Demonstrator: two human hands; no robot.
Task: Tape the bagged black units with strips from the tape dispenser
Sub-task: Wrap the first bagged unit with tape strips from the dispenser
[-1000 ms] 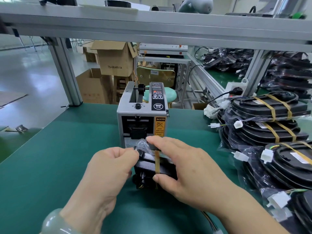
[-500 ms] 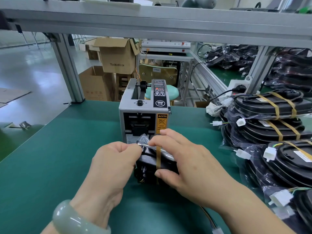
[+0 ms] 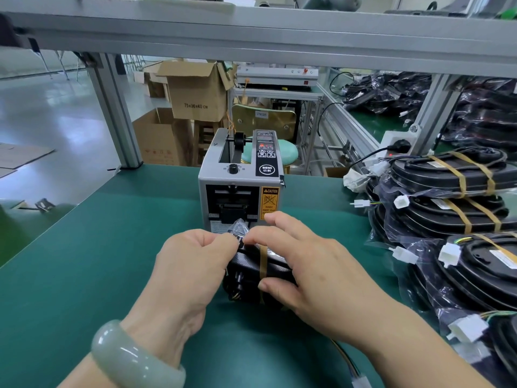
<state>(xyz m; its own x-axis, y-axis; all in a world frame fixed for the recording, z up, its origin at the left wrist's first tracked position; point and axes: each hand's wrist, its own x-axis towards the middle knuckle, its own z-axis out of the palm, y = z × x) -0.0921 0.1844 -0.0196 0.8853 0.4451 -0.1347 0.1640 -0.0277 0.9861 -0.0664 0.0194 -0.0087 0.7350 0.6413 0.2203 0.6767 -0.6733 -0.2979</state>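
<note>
Since half a second ago the right hand (image 3: 307,264) has drawn its forefinger in to the left hand (image 3: 193,264), so the fingertips of both now meet at the crumpled bag neck (image 3: 239,229). The thumb has stayed on the lower end of the tape strip (image 3: 263,261).

The bagged black unit (image 3: 246,275) lies on the green surface (image 3: 98,261) between the two hands, just in front of the tape dispenser (image 3: 240,191). The left grip is clamped on the clear plastic of the neck. The right grip spans the unit, fingers over the far top edge and thumb on the near side, closed on it with the strip running under both.

The unit looks compact and rigid, probably light enough for one hand, but its skin is loose glossy film, so it is likely to slide and wrinkle. The firm hold is across the hard body. The neck only gathers slack and would not carry the weight well. The strip probably needs pressing down along its whole length — on film it may lift at the ends. A thin cable (image 3: 345,357) trails off toward the near edge and could snag if the unit is turned.

To the right, touching stacks of taped units (image 3: 447,191) crowd the surface. Beyond the dispenser an aluminium frame (image 3: 117,113) opens onto a workshop floor — cardboard boxes (image 3: 195,93), a pale green stool (image 3: 288,152) and more bagged stock on a further bench.
</note>
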